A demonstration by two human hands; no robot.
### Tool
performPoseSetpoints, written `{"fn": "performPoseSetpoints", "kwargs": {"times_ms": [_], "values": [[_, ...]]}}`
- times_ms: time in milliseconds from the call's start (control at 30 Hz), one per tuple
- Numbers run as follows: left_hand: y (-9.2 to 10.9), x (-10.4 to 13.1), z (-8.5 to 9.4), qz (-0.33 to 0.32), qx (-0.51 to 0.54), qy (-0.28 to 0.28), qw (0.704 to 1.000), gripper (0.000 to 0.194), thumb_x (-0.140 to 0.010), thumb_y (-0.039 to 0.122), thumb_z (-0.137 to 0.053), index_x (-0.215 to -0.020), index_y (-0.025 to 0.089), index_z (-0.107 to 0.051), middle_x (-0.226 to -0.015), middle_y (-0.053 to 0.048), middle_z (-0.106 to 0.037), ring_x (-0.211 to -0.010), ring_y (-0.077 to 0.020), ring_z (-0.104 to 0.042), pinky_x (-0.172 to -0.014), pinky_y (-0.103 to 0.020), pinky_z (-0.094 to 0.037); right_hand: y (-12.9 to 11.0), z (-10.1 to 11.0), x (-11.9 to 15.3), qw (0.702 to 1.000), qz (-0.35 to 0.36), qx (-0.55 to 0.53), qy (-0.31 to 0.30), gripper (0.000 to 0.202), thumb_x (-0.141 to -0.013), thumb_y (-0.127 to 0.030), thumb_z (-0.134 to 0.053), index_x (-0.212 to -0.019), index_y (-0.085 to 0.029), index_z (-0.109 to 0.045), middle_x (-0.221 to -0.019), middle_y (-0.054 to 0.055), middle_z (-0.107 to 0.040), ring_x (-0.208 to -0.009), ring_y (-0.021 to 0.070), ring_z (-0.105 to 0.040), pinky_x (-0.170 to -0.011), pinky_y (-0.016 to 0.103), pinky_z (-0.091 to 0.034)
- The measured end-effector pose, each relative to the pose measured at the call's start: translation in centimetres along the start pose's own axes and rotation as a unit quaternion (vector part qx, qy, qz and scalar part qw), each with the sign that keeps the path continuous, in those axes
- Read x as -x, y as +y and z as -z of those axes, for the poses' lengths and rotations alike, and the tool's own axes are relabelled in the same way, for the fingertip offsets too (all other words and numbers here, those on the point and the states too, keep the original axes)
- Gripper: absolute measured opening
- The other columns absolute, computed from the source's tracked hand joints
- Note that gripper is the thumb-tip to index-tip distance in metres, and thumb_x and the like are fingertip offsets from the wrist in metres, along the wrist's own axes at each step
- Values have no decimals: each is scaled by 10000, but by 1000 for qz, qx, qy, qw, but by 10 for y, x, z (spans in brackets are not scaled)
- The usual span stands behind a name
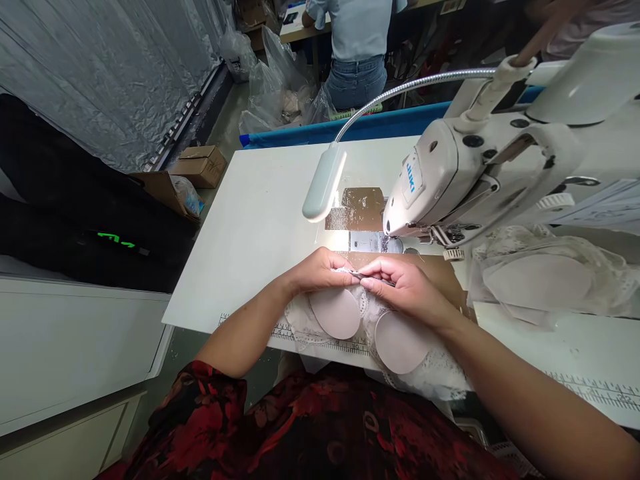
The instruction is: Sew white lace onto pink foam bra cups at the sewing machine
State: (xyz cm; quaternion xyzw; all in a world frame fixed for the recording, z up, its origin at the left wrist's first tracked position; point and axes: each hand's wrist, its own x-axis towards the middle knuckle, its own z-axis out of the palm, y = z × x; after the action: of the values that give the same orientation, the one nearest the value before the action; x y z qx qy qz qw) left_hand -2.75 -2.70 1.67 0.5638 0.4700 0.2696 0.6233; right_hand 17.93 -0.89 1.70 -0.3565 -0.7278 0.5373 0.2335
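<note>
A white lace bra (pixel 336 313) with two smooth pale cups lies over the front edge of the sewing table, partly under my forearms and hands. My left hand (pixel 325 270) is closed, pinching the bra's upper lace edge between thumb and fingers. Right beside it, my right hand (pixel 400 283) is closed in a pinch on a slim grey tool (pixel 359 274), metal by its look, whose tip meets the lace at my left fingertips. Its exact kind is mostly hidden by the fingers. Both hands are just in front of the sewing machine's needle plate (pixel 367 241).
The white sewing machine (pixel 425 173) stands at the right, with a gooseneck lamp (pixel 325 183) hanging over the table (pixel 240 227). More lace pieces with cups (pixel 540 280) are heaped to the right. Cardboard boxes (pixel 200 167) sit on the floor; a seated person (pixel 357 40) is beyond.
</note>
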Motion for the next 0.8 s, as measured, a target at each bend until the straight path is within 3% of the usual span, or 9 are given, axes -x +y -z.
{"fn": "performPoseSetpoints", "kwargs": {"times_ms": [100, 200, 367, 633, 733, 800], "values": [[1, 0, 0, -10, -16, -10, 1000, 310, -711, 387, -725, -617, 105, -639, -608, 15, -485, -587, -74, -408, -527, -212, -291, 3, 1, 0, 1000, -2, 14, 13, 222, -820, -401, -613, -865, -197, -688, -841, 45, -673, -774, 193, -607, -694, 329, -478], [1, 1, 1, -10, -21, -16, 1000, 335, -711, 401, -728, -591, 109, -616, -597, 21, -459, -582, -72, -386, -522, -218, -276, 7, 6, 0, 1000, -12, -5, -11, 244, -814, -423, -617, -863, -195, -686, -803, 36, -666, -734, 180, -601, -658, 315, -474], [0, 0, 0, 7, -9, -11, 1000, 354, -681, 439, -740, -629, 105, -633, -629, 10, -492, -597, -81, -410, -531, -218, -293, 8, 12, 1, 999, -14, -7, -39, 279, -799, -437, -626, -916, -189, -674, -804, 41, -666, -715, 178, -604, -631, 312, -482], [0, 0, -1, 7, -40, -19, 999, 348, -690, 425, -723, -601, 108, -613, -571, 32, -446, -562, -74, -394, -513, -210, -272, -2, -2, -5, 1000, -7, 15, -3, 231, -826, -408, -599, -878, -193, -666, -867, 51, -672, -795, 194, -618, -709, 336, -494], [0, -1, -3, 10, -35, -24, 999, 329, -698, 433, -725, -673, 111, -663, -620, 10, -529, -612, -95, -463, -554, -214, -337, 4, -4, -5, 999, -24, -23, 26, 248, -831, -427, -598, -887, -189, -643, -851, 47, -665, -767, 182, -612, -681, 322, -487], [-1, -2, -3, 9, -38, -21, 999, 317, -707, 427, -722, -730, 112, -689, -678, -8, -586, -664, -111, -509, -598, -219, -380, 6, -5, -6, 995, -47, -87, 30, 323, -811, -454, -618, -996, -189, -605, -857, 41, -660, -732, 173, -612, -648, 312, -489]]}}
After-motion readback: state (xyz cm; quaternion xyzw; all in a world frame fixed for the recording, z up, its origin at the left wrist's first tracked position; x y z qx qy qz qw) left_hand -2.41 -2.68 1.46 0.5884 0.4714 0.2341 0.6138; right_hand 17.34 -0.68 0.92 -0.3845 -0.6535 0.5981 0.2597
